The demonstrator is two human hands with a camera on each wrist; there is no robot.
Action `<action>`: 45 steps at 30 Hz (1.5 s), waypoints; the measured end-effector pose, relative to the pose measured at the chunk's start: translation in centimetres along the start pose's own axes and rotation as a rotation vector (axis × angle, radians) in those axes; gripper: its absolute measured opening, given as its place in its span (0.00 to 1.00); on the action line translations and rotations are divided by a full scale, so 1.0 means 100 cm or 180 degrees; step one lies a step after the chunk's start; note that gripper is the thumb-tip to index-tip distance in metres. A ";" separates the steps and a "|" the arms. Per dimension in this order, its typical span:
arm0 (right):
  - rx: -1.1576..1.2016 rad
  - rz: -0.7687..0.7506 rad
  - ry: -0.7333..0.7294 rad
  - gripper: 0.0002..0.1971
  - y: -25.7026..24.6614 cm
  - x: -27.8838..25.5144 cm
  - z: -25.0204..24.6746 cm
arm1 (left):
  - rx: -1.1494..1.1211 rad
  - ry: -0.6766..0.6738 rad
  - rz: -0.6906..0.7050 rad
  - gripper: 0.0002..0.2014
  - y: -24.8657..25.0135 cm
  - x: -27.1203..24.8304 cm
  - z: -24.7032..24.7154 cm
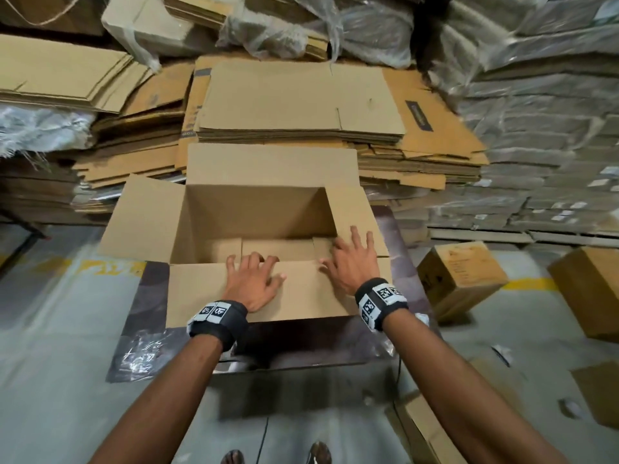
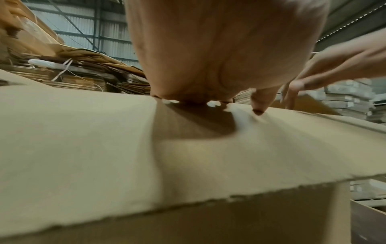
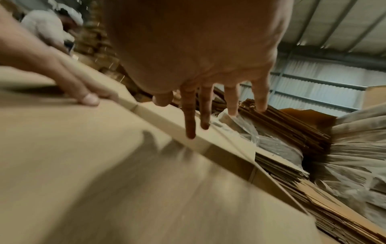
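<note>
Spread, unclenched hands (image 1: 254, 283) (image 1: 351, 262) seemingly on carton flaps (image 1: 301, 296); grey floor (image 1: 67, 329), flattened cardboard stacks (image 1: 301, 102) behind.

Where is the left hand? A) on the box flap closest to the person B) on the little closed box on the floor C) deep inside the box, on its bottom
A: the left hand lies on the near flap of the open box, fingertips at its fold.

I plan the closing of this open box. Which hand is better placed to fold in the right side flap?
Probably the right hand: its fingers reach the right side flap, while the left hand rests on the near flap.
</note>
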State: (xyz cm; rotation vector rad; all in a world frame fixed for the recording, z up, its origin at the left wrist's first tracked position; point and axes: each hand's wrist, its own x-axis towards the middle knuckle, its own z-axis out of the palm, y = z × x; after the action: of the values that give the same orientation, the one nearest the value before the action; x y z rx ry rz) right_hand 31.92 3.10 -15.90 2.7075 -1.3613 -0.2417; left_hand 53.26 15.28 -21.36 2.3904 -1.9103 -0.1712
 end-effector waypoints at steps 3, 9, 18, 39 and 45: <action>0.0033 0.0329 0.0884 0.25 0.023 -0.008 -0.010 | -0.0001 -0.0052 -0.0049 0.33 0.000 0.002 0.002; 0.0451 0.1578 0.0073 0.55 0.078 -0.019 0.010 | 0.0026 -0.0098 -0.0175 0.35 0.007 0.000 0.002; 0.2380 0.1809 -0.0184 0.59 0.077 -0.019 0.062 | 0.0137 -0.0100 -0.0250 0.31 0.008 0.002 0.006; 0.2875 0.1964 0.0358 0.57 0.068 -0.013 0.086 | 0.0233 0.0082 -0.0072 0.32 0.003 0.002 0.010; 0.2456 0.2003 0.0302 0.55 0.063 -0.014 0.081 | 0.0183 0.0176 -0.0033 0.32 0.001 0.001 0.012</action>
State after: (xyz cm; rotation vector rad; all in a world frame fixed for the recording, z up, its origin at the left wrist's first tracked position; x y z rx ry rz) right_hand 24.64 0.38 -22.69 2.4959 -2.5698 0.5663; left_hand 52.99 15.16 -22.56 2.4146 -1.9047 -0.0510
